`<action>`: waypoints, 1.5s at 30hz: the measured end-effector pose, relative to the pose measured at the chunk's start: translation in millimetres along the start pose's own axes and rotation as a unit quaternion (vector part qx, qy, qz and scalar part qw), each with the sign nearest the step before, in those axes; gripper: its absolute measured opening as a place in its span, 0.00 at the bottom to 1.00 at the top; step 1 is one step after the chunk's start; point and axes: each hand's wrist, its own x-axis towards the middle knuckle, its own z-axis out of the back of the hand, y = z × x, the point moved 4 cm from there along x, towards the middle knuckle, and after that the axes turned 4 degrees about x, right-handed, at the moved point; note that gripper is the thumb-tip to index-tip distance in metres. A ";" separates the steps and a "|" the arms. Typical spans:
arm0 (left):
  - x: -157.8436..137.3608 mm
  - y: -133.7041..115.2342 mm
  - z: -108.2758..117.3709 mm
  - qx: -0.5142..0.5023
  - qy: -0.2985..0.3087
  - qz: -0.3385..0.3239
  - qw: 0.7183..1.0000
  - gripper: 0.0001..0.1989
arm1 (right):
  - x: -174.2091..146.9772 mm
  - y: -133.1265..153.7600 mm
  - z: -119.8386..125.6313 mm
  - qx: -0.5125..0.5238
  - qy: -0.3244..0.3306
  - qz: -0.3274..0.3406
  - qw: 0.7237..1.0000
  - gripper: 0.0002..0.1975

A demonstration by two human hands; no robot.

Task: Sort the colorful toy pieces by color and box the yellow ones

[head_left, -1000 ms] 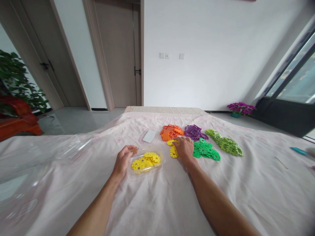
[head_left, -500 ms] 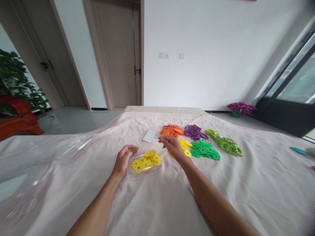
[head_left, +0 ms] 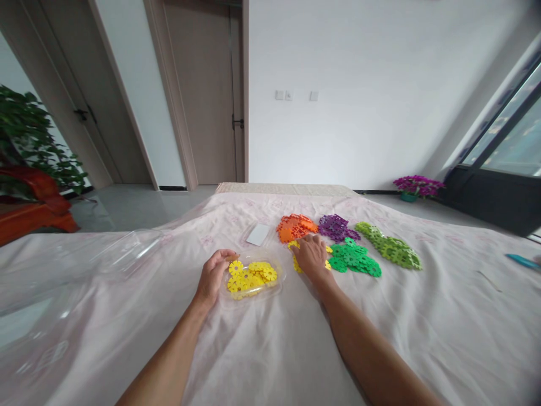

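My left hand (head_left: 213, 279) grips the left rim of a clear plastic container (head_left: 281, 276), fingers along its far corner. Inside the container lie several yellow snowflake-shaped discs (head_left: 253, 276), loosely overlapping. My right hand (head_left: 311, 256) is over a small pile of yellow discs (head_left: 298, 264) on the cloth, its thumb apart from the bent fingers. The hand covers much of that pile, and its fingertips are partly hidden. Around it are piles of orange discs (head_left: 296, 227), purple discs (head_left: 336, 226) and green discs (head_left: 355, 257).
A light green row of discs (head_left: 391, 246) lies to the right. Behind the container is a clear lid-like piece with a white label (head_left: 257, 234). Larger clear plastic packaging (head_left: 131, 251) spreads on the left. A blue object (head_left: 523, 261) lies far right on the pink cloth (head_left: 270, 349).
My right hand has moved from above the container's right side over to the yellow pile, lower down. A yellow disc now rests at the container's far left corner. My left hand stays there.
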 end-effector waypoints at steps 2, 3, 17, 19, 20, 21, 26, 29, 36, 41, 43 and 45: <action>0.2 0.4 -0.2 0.002 0.002 -0.001 1.000 0.13 | -0.2 0.2 -0.1 0.005 0.000 -0.001 1.000 0.15; 0.4 0.8 -0.2 0.002 0.003 0.000 1.000 0.14 | -0.4 -0.1 -0.3 0.009 0.000 -0.003 1.000 0.15; 1.1 2.0 0.0 -0.003 0.001 0.003 1.000 0.14 | -0.2 -1.4 -0.1 0.014 0.034 -0.030 0.999 0.18; 1.3 2.2 -0.2 -0.006 0.001 0.003 1.000 0.14 | -0.6 -2.4 -0.1 0.028 0.025 -0.033 0.999 0.18; 1.4 2.4 -0.2 -0.006 0.000 0.003 1.000 0.14 | -0.8 -3.1 0.2 0.035 0.018 -0.037 0.999 0.17; 1.4 2.5 -0.3 -0.007 -0.001 0.004 1.000 0.14 | -1.1 -3.8 0.8 0.043 0.010 -0.042 0.998 0.17; 1.1 2.3 -0.7 -0.004 0.001 0.006 1.000 0.14 | -1.9 -5.5 3.1 0.095 0.004 -0.072 0.993 0.13; 1.7 3.0 -0.3 -0.001 0.002 0.005 1.000 0.13 | -1.7 -6.2 3.4 0.126 0.005 -0.082 0.989 0.10; 2.3 3.4 -0.1 0.001 0.006 0.001 1.000 0.14 | 2.6 -9.6 12.0 0.254 -0.051 -0.094 0.961 0.09; 1.0 1.5 0.3 0.014 0.006 -0.002 1.000 0.13 | 2.5 19.9 20.6 0.524 0.046 -0.019 0.850 0.14; 1.1 2.3 1.2 0.018 0.005 -0.001 1.000 0.13 | 0.4 34.2 25.3 0.578 0.117 0.038 0.807 0.17; 1.7 3.9 2.1 0.019 0.005 -0.001 1.000 0.13 | 0.4 36.0 32.1 0.548 0.134 0.075 0.822 0.16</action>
